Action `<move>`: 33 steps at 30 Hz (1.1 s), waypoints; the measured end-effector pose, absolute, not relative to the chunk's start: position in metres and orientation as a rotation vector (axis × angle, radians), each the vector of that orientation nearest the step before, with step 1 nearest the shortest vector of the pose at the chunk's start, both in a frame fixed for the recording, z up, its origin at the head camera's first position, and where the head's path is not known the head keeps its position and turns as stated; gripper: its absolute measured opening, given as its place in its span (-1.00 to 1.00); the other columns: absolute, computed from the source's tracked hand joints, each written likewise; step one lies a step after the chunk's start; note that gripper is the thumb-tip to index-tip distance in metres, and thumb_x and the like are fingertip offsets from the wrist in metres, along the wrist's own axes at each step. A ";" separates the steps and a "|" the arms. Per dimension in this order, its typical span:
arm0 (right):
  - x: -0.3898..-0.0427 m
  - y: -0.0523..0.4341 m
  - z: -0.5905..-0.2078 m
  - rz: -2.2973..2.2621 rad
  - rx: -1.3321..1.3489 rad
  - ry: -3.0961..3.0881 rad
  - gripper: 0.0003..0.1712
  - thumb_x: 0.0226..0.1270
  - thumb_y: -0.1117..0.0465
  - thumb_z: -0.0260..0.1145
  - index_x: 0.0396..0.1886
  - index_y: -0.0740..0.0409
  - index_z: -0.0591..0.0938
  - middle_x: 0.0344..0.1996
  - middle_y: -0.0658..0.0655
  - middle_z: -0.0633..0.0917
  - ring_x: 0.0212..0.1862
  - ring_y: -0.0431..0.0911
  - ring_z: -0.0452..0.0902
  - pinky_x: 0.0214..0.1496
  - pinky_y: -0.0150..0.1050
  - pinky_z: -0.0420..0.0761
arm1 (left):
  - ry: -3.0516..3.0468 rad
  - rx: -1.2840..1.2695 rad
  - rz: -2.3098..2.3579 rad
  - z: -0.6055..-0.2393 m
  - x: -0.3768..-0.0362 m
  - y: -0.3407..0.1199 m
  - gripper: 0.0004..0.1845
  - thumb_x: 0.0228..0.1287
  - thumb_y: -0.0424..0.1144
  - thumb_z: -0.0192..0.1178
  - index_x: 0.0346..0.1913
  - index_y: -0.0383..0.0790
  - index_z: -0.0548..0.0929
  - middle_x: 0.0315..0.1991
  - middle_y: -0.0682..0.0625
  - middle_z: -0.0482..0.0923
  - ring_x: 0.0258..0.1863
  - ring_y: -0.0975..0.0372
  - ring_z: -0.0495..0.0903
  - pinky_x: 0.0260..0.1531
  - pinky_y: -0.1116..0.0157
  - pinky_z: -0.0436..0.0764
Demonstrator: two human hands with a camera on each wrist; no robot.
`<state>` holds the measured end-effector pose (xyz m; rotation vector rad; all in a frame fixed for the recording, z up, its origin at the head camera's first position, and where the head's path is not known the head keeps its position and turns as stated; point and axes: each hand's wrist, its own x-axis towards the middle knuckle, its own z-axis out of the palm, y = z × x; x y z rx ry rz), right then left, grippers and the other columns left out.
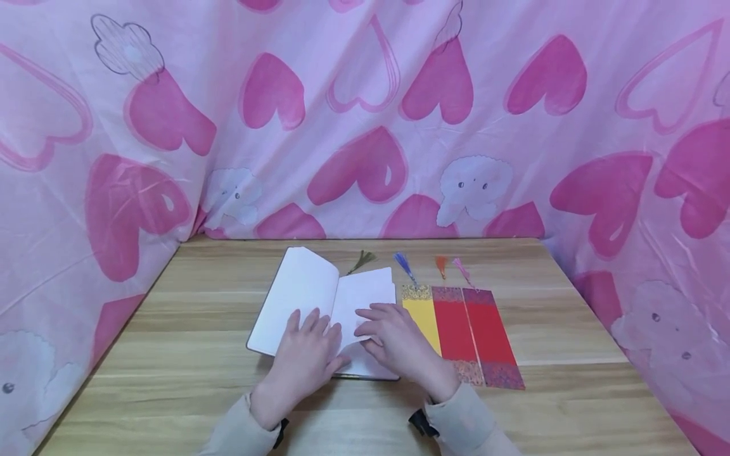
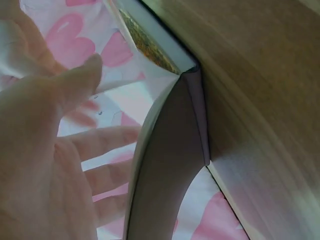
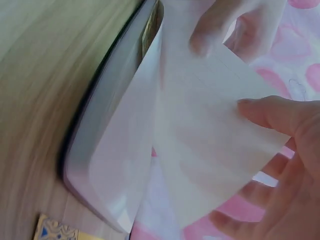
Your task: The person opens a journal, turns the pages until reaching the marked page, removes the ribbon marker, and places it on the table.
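An open notebook (image 1: 302, 285) with blank white pages lies on the wooden table. My left hand (image 1: 305, 358) rests on its left page with fingers extended. Over the right page, my right hand (image 1: 393, 332) pinches a lifted page (image 3: 200, 125), thumb in front and fingers behind in the right wrist view. Inside the notebook, under the raised paper, shows a gold patterned strip (image 2: 150, 47). A dark green tassel (image 1: 362, 260) sticks out past the notebook's top edge. Beside my right hand lies a yellow bookmark (image 1: 422, 323), partly hidden by that hand.
Two red bookmarks (image 1: 456, 323) lie right of the yellow one. Their orange tassel (image 1: 441, 266) and pink tassel (image 1: 462, 270), with the blue tassel (image 1: 404, 266), point toward the table's back edge. A pink heart-patterned curtain (image 1: 359, 158) surrounds the table (image 1: 570, 392).
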<state>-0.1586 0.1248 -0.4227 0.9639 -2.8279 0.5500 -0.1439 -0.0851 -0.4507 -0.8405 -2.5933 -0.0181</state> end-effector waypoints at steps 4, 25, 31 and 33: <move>-0.157 0.121 -0.423 0.572 0.999 -2.702 -0.78 0.19 0.25 0.41 -0.16 -0.04 0.78 0.27 0.09 0.54 0.35 0.12 0.31 0.32 0.18 0.26 | -2.572 -0.815 -0.050 -0.452 -0.144 -0.084 -0.54 0.11 0.13 0.34 -0.17 -0.21 0.66 -0.16 -0.18 0.65 0.01 -0.12 0.58 0.05 -0.21 0.39; -0.160 0.127 -0.429 0.590 0.835 -3.040 0.00 0.08 -0.13 0.51 0.49 -0.04 0.28 0.48 0.23 0.19 0.48 0.19 0.02 0.36 0.32 0.10 | -2.569 -0.585 -0.052 -0.426 -0.147 -0.095 -0.10 -0.01 -0.23 0.46 0.44 -0.23 0.30 0.13 -0.25 0.57 0.19 -0.11 0.49 0.26 -0.22 0.21; -0.162 0.129 -0.434 0.599 0.818 -3.221 0.14 -0.03 -0.17 0.55 0.53 -0.06 0.21 0.52 0.22 0.09 0.52 0.18 -0.13 0.41 0.29 0.01 | -2.522 -0.568 -0.076 -0.421 -0.145 -0.095 -0.10 0.05 -0.49 0.35 0.49 -0.23 0.20 0.31 -0.27 0.40 0.20 -0.11 0.48 0.23 -0.15 0.32; -0.162 0.130 -0.435 0.611 0.817 -3.249 0.17 -0.05 -0.18 0.56 0.53 -0.06 0.20 0.52 0.22 0.07 0.52 0.18 -0.15 0.42 0.28 -0.02 | -2.516 -0.568 -0.073 -0.420 -0.144 -0.095 -0.12 0.05 -0.58 0.29 0.48 -0.21 0.23 0.34 -0.28 0.36 0.23 -0.12 0.45 0.22 -0.15 0.33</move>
